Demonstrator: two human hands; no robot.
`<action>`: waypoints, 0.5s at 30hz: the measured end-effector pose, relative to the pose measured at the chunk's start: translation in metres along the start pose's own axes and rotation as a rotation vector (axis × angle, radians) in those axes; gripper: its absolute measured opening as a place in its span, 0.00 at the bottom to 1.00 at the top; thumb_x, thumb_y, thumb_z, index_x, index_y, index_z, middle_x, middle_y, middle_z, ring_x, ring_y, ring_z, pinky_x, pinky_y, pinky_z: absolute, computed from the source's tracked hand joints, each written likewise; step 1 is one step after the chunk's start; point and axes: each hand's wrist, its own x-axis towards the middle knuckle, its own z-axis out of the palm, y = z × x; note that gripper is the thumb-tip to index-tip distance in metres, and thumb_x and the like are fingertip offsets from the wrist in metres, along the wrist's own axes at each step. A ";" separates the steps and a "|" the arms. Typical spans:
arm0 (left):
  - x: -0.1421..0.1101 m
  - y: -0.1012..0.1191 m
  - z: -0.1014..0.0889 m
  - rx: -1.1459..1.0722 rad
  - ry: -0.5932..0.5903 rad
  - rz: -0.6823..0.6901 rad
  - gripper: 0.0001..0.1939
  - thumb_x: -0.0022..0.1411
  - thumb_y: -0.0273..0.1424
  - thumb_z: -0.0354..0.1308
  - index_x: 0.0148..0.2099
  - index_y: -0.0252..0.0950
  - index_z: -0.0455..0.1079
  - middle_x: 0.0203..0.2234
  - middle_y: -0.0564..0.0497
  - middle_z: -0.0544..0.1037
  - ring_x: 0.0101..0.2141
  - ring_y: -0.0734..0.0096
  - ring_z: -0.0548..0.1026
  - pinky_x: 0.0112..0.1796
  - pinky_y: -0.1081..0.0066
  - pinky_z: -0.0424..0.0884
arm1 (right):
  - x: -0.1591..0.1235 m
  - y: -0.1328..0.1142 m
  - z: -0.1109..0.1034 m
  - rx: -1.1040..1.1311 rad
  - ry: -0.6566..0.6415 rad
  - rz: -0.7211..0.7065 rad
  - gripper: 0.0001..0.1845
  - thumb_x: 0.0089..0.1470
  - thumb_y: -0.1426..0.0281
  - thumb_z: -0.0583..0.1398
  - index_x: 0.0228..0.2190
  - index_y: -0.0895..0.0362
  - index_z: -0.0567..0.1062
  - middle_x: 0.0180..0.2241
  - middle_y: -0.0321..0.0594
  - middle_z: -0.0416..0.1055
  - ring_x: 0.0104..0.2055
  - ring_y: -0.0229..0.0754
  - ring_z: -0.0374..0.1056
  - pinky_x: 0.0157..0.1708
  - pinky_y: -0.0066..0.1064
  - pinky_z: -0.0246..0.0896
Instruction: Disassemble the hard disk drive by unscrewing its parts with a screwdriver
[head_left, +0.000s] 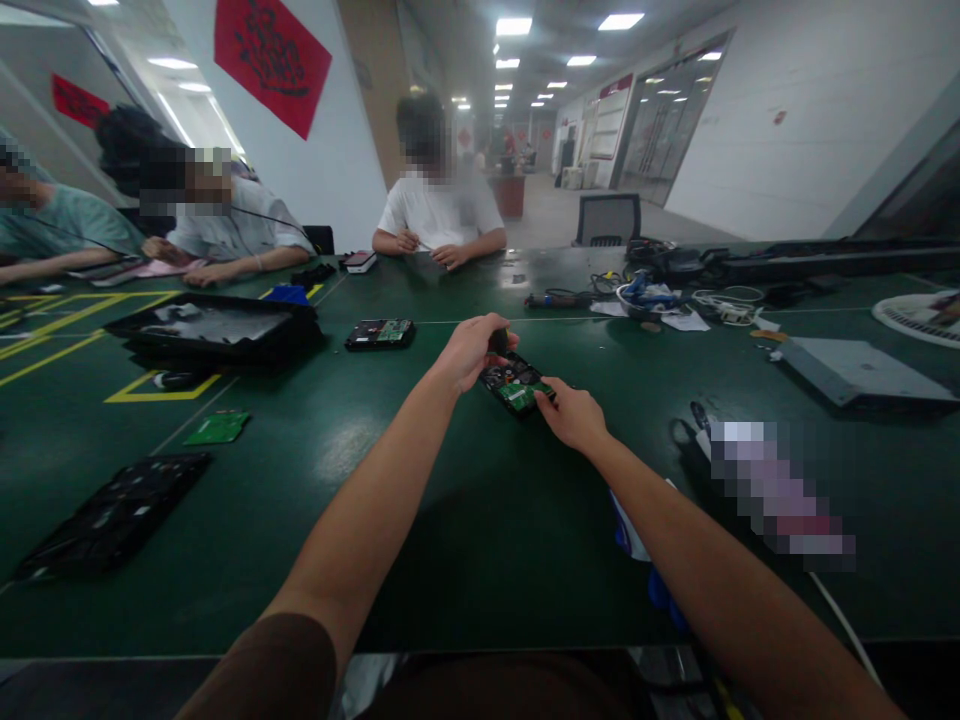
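Back from the near edge of the bench (480, 560), your right hand (574, 414) pinches one opened device (517, 385), long axis slanting far-left to near-right; your left hand (472, 350) grips one dark object (498, 343) over its far end. One loose green board (217, 427) lies toward the left edge; any lettering is too small to read.

Blk device (511, 377), grn PCB (517, 397) exposed nr end, angled, R hand (574, 414) on edge; dk item (498, 343) in L hand (472, 350).
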 end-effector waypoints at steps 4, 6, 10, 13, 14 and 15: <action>0.001 -0.001 0.000 -0.019 0.028 0.026 0.10 0.54 0.35 0.61 0.34 0.33 0.71 0.31 0.44 0.78 0.32 0.67 0.76 0.27 0.72 0.70 | 0.001 0.001 0.002 -0.010 0.014 -0.008 0.29 0.67 0.50 0.48 0.62 0.49 0.65 0.44 0.44 0.78 0.42 0.48 0.74 0.37 0.35 0.65; 0.002 -0.002 -0.002 0.013 0.057 0.066 0.10 0.53 0.35 0.60 0.33 0.32 0.73 0.32 0.45 0.76 0.31 0.69 0.74 0.26 0.73 0.69 | 0.002 0.002 0.003 -0.019 0.022 -0.006 0.29 0.67 0.50 0.48 0.62 0.49 0.65 0.44 0.44 0.78 0.42 0.48 0.74 0.37 0.35 0.65; 0.002 -0.001 -0.003 0.052 0.024 0.069 0.11 0.54 0.35 0.61 0.33 0.31 0.75 0.31 0.46 0.76 0.30 0.71 0.73 0.26 0.74 0.69 | 0.003 0.003 0.004 -0.027 0.014 -0.004 0.29 0.67 0.50 0.48 0.62 0.49 0.64 0.46 0.46 0.77 0.42 0.49 0.74 0.38 0.36 0.65; 0.000 0.000 -0.001 0.015 -0.038 0.015 0.10 0.55 0.35 0.61 0.36 0.32 0.73 0.31 0.43 0.78 0.32 0.67 0.76 0.28 0.71 0.71 | 0.003 0.004 0.004 -0.017 0.011 -0.014 0.29 0.67 0.50 0.48 0.63 0.49 0.64 0.46 0.45 0.77 0.42 0.49 0.74 0.38 0.36 0.65; 0.000 -0.001 0.000 0.000 -0.041 0.006 0.10 0.55 0.34 0.61 0.36 0.32 0.72 0.31 0.43 0.78 0.32 0.66 0.76 0.29 0.70 0.72 | 0.003 0.004 0.004 -0.014 0.013 -0.017 0.29 0.67 0.51 0.48 0.63 0.48 0.64 0.46 0.45 0.77 0.42 0.49 0.74 0.38 0.36 0.65; 0.000 -0.001 0.000 -0.015 -0.037 0.003 0.09 0.55 0.34 0.61 0.36 0.33 0.71 0.31 0.43 0.79 0.32 0.66 0.76 0.30 0.69 0.73 | 0.002 0.004 0.004 -0.012 0.015 -0.019 0.29 0.67 0.50 0.48 0.63 0.48 0.64 0.46 0.45 0.77 0.42 0.48 0.74 0.38 0.36 0.65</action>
